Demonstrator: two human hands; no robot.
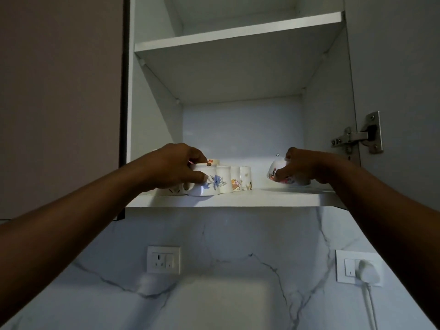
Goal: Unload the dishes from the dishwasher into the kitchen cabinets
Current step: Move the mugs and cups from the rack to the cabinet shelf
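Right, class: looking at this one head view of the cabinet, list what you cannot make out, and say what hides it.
- Left side of the blue-flower cup: covered by the left hand.
- Most of the floral bowl: behind the right hand.
- Dish under the left hand: mostly hidden by it.
- Top shelf contents: seen from below.
- Pale object under the socket: blurred.

Both forearms bare, no sleeves; left hand [177,166], right hand [302,166] ungloved, no jewellery visible.

cup [209,181]: white, blue flower | bowl [277,173]: white, red floral | cabinet [238,201]: white | backsplash [238,246]: grey-veined marble
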